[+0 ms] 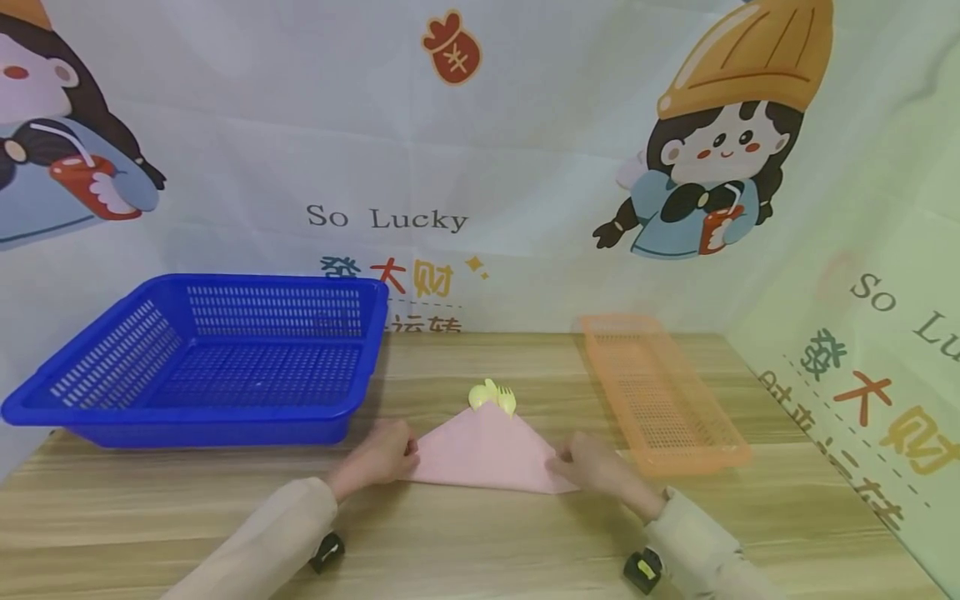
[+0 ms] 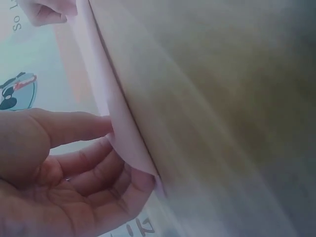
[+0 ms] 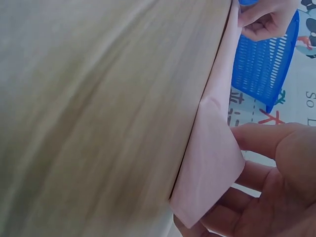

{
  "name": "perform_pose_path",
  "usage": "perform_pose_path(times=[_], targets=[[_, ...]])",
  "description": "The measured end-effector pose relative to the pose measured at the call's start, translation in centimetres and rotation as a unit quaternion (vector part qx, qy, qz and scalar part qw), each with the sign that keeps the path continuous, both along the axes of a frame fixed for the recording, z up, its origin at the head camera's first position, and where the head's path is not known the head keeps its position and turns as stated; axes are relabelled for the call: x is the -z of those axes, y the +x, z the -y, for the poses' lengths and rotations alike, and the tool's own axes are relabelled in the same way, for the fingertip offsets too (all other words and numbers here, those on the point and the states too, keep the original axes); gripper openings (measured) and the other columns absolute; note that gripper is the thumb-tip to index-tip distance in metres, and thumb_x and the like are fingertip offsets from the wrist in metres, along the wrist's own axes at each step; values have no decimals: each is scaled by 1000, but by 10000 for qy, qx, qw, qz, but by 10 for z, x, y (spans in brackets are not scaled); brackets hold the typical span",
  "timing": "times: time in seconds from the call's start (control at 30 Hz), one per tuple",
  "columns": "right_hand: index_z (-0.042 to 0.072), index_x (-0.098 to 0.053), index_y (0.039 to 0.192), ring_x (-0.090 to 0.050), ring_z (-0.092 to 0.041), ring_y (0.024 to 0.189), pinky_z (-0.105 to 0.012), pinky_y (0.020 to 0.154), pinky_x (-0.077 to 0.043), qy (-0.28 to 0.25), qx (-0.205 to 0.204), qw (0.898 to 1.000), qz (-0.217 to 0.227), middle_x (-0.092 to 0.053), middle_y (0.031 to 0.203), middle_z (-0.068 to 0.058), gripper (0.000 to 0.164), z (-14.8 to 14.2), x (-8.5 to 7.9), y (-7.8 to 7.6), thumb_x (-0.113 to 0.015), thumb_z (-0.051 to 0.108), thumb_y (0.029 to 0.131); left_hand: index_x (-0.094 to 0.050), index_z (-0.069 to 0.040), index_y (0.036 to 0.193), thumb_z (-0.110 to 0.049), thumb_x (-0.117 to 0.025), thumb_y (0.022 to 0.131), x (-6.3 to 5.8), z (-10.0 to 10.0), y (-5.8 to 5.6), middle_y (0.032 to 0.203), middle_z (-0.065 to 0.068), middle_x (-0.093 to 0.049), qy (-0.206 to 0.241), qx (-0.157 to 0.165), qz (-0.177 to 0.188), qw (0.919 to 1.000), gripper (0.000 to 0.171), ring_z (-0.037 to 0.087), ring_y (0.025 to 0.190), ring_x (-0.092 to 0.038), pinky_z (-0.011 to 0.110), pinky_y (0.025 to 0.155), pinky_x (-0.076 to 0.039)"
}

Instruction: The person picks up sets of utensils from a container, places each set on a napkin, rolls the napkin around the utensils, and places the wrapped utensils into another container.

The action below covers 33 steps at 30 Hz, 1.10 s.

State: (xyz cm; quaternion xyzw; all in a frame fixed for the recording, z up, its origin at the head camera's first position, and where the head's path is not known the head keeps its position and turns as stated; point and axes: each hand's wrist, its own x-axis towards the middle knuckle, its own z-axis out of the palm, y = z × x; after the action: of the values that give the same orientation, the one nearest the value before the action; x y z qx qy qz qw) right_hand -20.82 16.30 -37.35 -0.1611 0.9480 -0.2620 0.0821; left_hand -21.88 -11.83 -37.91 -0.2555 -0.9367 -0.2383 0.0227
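Observation:
A pink cloth napkin (image 1: 487, 454) lies folded in a triangle on the table, its point facing away. Past that point stick out the light yellow ends of a spoon (image 1: 477, 397) and a fork (image 1: 507, 400), with a third yellow piece (image 1: 491, 386) between them; their other ends are hidden by the cloth. My left hand (image 1: 378, 454) pinches the left corner, thumb above and fingers beneath in the left wrist view. At the right corner, my right hand (image 1: 596, 465) holds the edge between thumb and fingers; the corner flap (image 3: 207, 173) shows in the right wrist view.
A large blue plastic basket (image 1: 360, 408) stands at the left, close beyond my left hand. An orange shallow basket (image 1: 731, 457) lies at the right, beyond my right hand. A printed cloth (image 1: 525, 167) hangs behind the wooden table (image 1: 465, 550).

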Motion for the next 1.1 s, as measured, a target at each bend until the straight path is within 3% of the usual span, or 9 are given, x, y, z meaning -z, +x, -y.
perform_pose_path(times=[0.17, 0.27, 0.4, 0.5, 0.7, 0.83, 0.93, 1.03, 1.1], targets=[[15, -33, 48, -23, -5, 41, -15, 38, -18, 220, 358, 9991, 100, -27, 44, 7, 40, 4, -1, -1, -59, 10, 78, -52, -1, 55, -2, -64, 66, -2, -14, 4, 54, 3, -48, -893, -138, -691, 9935, 17, 19, 52, -47, 29, 51, -39], [14, -36, 49, -24, -6, 41, -15, 38, -18, 249, 506, 9982, 217, -27, 44, 7, 38, 5, -1, -1, -61, 9, 77, -58, 8, 77, -10, -66, 72, -5, -27, 13, 76, 16, -57, -1294, 102, -915, 9873, 20, 32, 76, -55, 40, 71, -46], [6, -54, 57, -31, -8, 44, -17, 39, -25, 309, 598, 9974, 276, -39, 49, 4, 21, 8, -2, -1, -64, 10, 75, -45, 10, 120, -23, -61, 82, -8, -45, 29, 124, 26, -45, -1570, 787, -284, 9841, 53, 39, 117, -40, 52, 95, -34], [1, -63, 72, -43, -11, 51, -20, 44, -36, 411, 593, 9971, 236, -54, 61, -1, 10, 9, -3, -2, -66, 11, 74, -35, 0, 133, -37, -55, 85, -7, -54, 38, 142, 17, -28, -2012, 1172, 96, 9725, 64, 32, 131, -23, 54, 101, -25], [-1, -63, 81, -54, -17, 63, -29, 57, -48, 558, 568, 9968, 87, -63, 77, -10, 16, 10, -3, -2, -69, 11, 72, -27, -9, 140, -51, -40, 88, 0, -62, 41, 147, 4, -18, -2598, 1500, 158, 9538, 67, 21, 135, -12, 52, 105, -16], [2, -59, 71, -48, -15, 56, -27, 50, -44, 689, 481, 9962, -228, -57, 65, -6, 12, 14, -2, -1, -69, 8, 69, -25, -9, 140, -50, -38, 90, 0, -63, 42, 147, 5, -17, -2591, 1559, 280, 9528, 66, 22, 135, -13, 46, 106, -19], [2, -57, 67, -46, -18, 57, -30, 51, -45, 1316, 259, 9873, -852, -52, 65, -7, 11, 20, -2, 5, -66, 8, 71, -24, -9, 140, -50, -37, 90, 1, -63, 42, 148, 6, -16, -2572, 1616, 292, 9523, 66, 23, 135, -13, 41, 106, -23], [-3, -59, 78, -52, -25, 71, -41, 64, -49, 1849, -68, 9728, -1393, -54, 76, -13, 10, 30, -5, 17, -61, 6, 75, -24, -9, 140, -49, -37, 90, 2, -63, 41, 148, 7, -15, -2539, 1629, 296, 9530, 66, 24, 135, -13, 40, 106, -24], [-8, -57, 92, -53, -32, 86, -48, 76, -47, 2010, -313, 9677, -1490, -55, 90, -19, 19, 37, -7, 28, -58, 5, 78, -24, -9, 140, -50, -37, 90, 3, -64, 41, 148, 7, -15, -2523, 1606, 319, 9537, 66, 24, 135, -13, 41, 105, -24]])
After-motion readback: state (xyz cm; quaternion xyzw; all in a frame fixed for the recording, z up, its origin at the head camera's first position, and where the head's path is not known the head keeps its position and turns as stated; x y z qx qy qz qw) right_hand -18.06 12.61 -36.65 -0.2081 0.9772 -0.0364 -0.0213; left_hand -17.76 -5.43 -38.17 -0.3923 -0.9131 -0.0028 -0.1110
